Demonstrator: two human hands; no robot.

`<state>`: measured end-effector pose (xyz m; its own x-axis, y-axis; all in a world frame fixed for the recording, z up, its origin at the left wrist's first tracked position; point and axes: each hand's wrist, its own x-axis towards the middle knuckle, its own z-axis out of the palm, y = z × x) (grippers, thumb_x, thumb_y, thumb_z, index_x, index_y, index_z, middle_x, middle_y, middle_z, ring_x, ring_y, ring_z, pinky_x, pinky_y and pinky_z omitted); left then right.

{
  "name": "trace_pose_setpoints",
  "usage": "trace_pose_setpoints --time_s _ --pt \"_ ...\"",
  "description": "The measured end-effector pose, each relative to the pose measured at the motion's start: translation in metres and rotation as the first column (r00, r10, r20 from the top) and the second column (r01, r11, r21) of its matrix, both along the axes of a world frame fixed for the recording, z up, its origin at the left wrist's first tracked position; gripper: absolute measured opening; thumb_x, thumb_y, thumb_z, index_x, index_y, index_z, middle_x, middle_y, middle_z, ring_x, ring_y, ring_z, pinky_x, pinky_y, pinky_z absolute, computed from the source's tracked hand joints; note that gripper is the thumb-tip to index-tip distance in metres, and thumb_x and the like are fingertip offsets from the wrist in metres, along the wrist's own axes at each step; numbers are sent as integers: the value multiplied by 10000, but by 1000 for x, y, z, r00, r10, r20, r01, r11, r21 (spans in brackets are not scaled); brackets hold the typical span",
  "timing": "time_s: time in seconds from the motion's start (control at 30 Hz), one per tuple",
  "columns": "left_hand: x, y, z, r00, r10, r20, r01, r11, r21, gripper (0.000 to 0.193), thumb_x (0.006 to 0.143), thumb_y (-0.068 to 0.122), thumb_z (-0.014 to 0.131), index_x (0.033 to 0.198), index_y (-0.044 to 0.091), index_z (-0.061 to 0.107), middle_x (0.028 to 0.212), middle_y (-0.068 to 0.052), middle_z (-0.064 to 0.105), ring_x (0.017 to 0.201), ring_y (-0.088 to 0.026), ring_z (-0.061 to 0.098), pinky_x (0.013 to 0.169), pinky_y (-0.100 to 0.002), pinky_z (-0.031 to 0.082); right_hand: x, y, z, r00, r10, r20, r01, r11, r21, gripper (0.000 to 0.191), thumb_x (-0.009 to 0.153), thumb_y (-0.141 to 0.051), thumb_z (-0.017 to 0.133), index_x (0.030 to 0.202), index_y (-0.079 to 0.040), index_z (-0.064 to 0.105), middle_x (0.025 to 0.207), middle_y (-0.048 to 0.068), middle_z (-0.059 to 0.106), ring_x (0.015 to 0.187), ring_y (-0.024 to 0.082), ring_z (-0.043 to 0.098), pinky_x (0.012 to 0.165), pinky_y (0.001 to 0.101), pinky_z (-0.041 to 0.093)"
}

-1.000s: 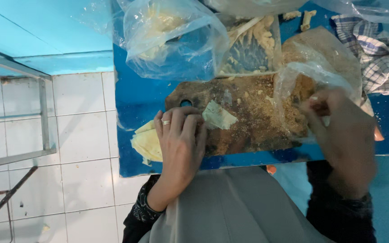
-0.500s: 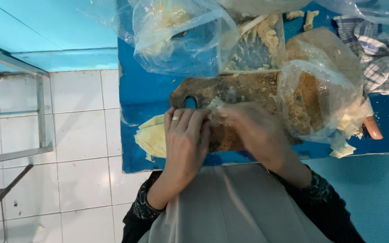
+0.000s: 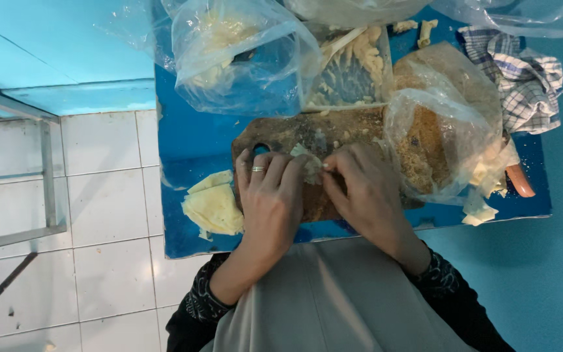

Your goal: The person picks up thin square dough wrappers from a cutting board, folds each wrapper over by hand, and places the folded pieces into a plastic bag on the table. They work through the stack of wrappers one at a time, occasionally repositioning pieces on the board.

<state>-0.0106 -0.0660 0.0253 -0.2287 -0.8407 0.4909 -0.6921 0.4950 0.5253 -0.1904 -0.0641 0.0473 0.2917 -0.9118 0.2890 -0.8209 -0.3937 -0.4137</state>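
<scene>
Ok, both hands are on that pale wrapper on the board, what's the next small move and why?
Probably fold the near edge over and press it flat. Both the left hand and the right hand pinch the small pale wrapper at their fingertips on the brown board, so it looks part-folded. The stack of wrappers lies beside the left hand.

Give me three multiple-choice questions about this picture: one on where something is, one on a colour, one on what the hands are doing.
1. Where is the stack of pale wrappers?
A. left of the left hand
B. on the checked cloth
C. inside a bag

2. What colour is the table?
A. red
B. blue
C. white

3. What are both hands doing?
A. resting flat, apart
B. pinching a small pale piece together
C. lifting the board

Answers: 1 A, the stack lies by the left hand's outer side. 2 B, bare surface shows blue. 3 B, right hand and left fingertips meet on the piece.
</scene>
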Motion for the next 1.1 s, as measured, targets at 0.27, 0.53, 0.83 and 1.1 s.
trace_pose_setpoints --time_s 0.27,0.53,0.83,1.1 --pt "-2 1 -2 998 43 -44 -44 999 -20 224 909 50 671 1128 11 645 1162 -166 572 1168 -384 539 1134 -584 367 0 1 -10 938 -89 334 32 985 171 182 984 -110 727 1132 -23 664 1008 97 746 900 169 758 724 301 594" --pt "-2 2 -3 998 68 -14 -68 998 -2 146 907 88 691 1041 46 652 1215 -146 562 1226 -368 527 1166 -603 349 3 5 -12 858 -148 492 22 967 253 172 1030 -55 691 1197 -14 675 1111 82 771 1011 125 756 849 283 619" --pt "17 6 5 958 -70 279 93 993 -71 367 774 69 661 1124 -40 681 1221 -158 571 1256 -345 509 1138 -705 267 1 -6 6 968 233 93 -230 972 -43 198 962 1 715 1155 -11 673 1121 133 712 1020 297 712 841 393 579" --pt "19 -10 -4 990 -130 57 130 991 -8 205 872 80 649 1061 8 680 1192 -153 559 1225 -365 497 1188 -638 311 -5 -15 13 932 361 -44 -363 931 -51 256 902 -95 773 1100 28 669 1115 131 642 982 318 666 803 422 560"
